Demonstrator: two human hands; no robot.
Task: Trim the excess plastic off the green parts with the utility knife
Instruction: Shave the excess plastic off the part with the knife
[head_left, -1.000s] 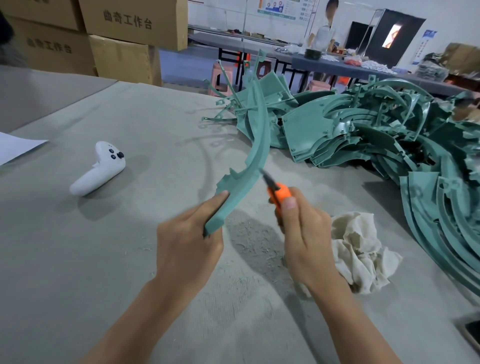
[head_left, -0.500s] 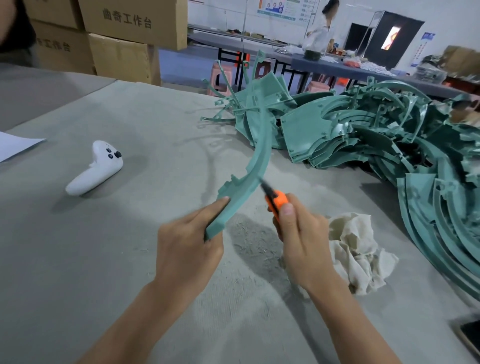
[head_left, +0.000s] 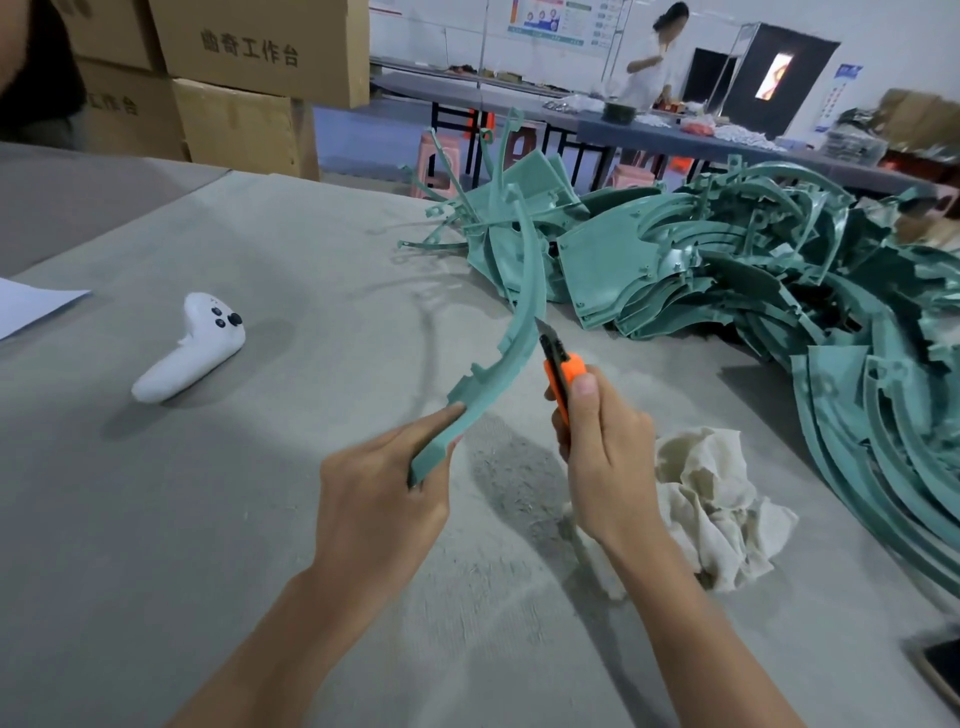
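Gripping curved green part (head_left: 511, 353), utility knife (head_left: 560, 371); rag (head_left: 711, 499), controller (head_left: 192, 353) nearby.

The utility knife (head_left: 558, 371) shows only its front; the right hand (head_left: 608, 457) hides its handle. The left hand (head_left: 379, 499) covers the curved green part's (head_left: 511, 340) near end. The pile of green parts (head_left: 810, 306) and a dark flat object (head_left: 943, 670) are cut off at the right edge.

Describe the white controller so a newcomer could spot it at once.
Start at the grey table and look left of the left hand. The controller lies there alone, apart from the green pile: smooth, white, with dark buttons at its head.
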